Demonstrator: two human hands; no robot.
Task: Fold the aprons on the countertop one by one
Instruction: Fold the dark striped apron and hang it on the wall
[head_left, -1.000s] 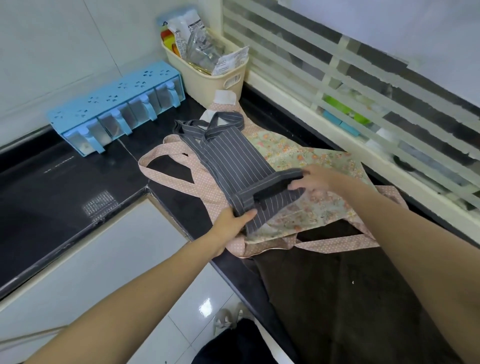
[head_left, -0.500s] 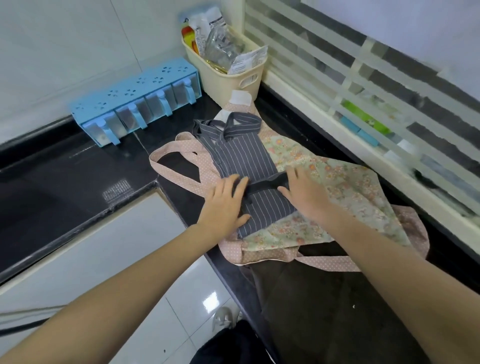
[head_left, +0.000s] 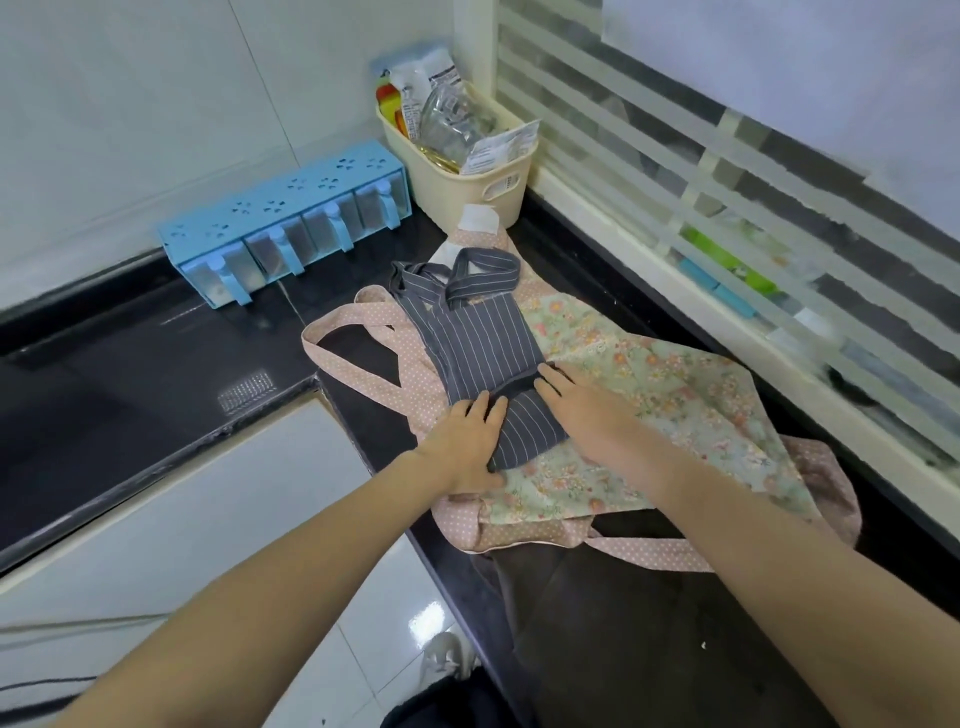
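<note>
A grey pinstriped apron (head_left: 478, 343), folded into a narrow strip, lies on top of a floral apron (head_left: 649, 395) with pink dotted straps, spread on the black countertop (head_left: 130, 384). My left hand (head_left: 465, 444) lies flat with straight fingers on the left side of the grey apron's near fold. On the right side of that fold, my right hand (head_left: 576, 405) presses flat. A dark brown cloth (head_left: 623, 623) lies nearer to me, partly under the floral apron.
A blue spice-drawer rack (head_left: 285, 228) stands against the back wall. Beside it is a cream basket (head_left: 467, 182) full of packets. A slatted window frame (head_left: 727, 208) runs along the right. The counter edge drops to a white tiled floor (head_left: 374, 597) at lower left.
A second ago both hands held the grey apron's near end up. They have folded it over onto the apron and now press it flat. The camera has shifted a little.
</note>
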